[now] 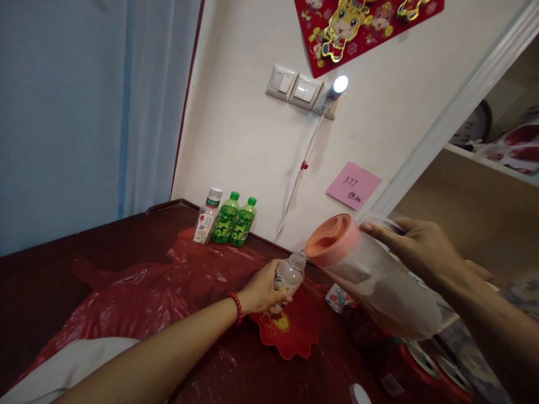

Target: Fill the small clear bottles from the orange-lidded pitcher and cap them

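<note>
1. I am at a dark red wooden table (50,269) by a white wall (236,140), with a crinkly red plastic sheet (138,297) spread on it.
2. My left hand (263,292) is wrapped tight around a small clear plastic bottle (288,276) with no cap, standing over a red wavy-edged mat (290,334).
3. My right hand (416,249) grips a big clear plastic jug with a pink lid (370,275). The jug is tipped, with its lid right by the bottle's mouth.
4. Two green bottles (236,220) and a white-capped bottle (208,216) stand by the wall.
5. A pink paper note (353,185) is stuck on the wall.
</note>
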Motion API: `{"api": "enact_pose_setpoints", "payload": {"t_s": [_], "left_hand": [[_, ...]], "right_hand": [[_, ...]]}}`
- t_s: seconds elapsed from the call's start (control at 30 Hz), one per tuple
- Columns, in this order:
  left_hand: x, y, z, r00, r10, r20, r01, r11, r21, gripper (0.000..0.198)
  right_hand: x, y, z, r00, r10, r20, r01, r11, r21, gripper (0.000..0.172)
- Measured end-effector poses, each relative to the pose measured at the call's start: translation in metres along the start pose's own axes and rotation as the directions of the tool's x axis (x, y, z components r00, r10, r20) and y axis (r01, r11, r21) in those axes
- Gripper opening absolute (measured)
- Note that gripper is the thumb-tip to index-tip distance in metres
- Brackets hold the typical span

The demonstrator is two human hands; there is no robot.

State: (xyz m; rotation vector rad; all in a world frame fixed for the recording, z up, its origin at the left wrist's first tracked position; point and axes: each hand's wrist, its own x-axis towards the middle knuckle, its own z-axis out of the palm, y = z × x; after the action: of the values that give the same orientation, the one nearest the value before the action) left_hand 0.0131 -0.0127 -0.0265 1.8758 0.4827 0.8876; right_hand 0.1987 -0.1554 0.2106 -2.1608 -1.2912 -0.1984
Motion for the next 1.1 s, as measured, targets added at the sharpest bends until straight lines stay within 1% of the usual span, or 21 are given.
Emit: {"api": "enact_pose_setpoints", "payload": {"t_s": [0.2, 0.47, 0.7, 0.87, 1.1], "left_hand": [[-0.0001, 0.0006, 0.0003, 1.0, -0.013, 0.0, 0.013, 1.0, 0.002, 0.064], [-0.0003, 0.0015, -0.0001, 1.0, -0.009, 0.002, 0.009, 1.0, -0.01, 0.063], [0.0001, 0.0003, 0.0003, 1.0, -0.022, 0.015, 0.023, 0.999, -0.04, 0.063], [0.0005, 0.0013, -0.0001, 1.0, 0.003, 0.003, -0.002, 1.0, -0.016, 0.064], [-0.0004, 0.0033, -0.0004, 1.0, -0.02, 0.01, 0.021, 0.999, -0.038, 0.065]], "right_hand": [[-0.0009, 0.0007, -0.0004, 1.0, 0.004, -0.009, -0.004, 1.0, -0.026, 0.068], [-0.001, 0.0036, -0.0004, 1.0, 0.001, 0.0, -0.001, 1.0, -0.005, 0.065], [0.0026, 0.0064, -0.0014, 0.997, -0.071, -0.022, 0.071, 0.997, -0.005, 0.062], [0.0013, 0.0051, -0.0034, 0.997, -0.073, -0.026, 0.072, 0.997, -0.018, 0.063], [-0.0004, -0.0007, -0.0041, 0.999, -0.051, -0.015, 0.05, 0.999, -0.008, 0.063]]}}
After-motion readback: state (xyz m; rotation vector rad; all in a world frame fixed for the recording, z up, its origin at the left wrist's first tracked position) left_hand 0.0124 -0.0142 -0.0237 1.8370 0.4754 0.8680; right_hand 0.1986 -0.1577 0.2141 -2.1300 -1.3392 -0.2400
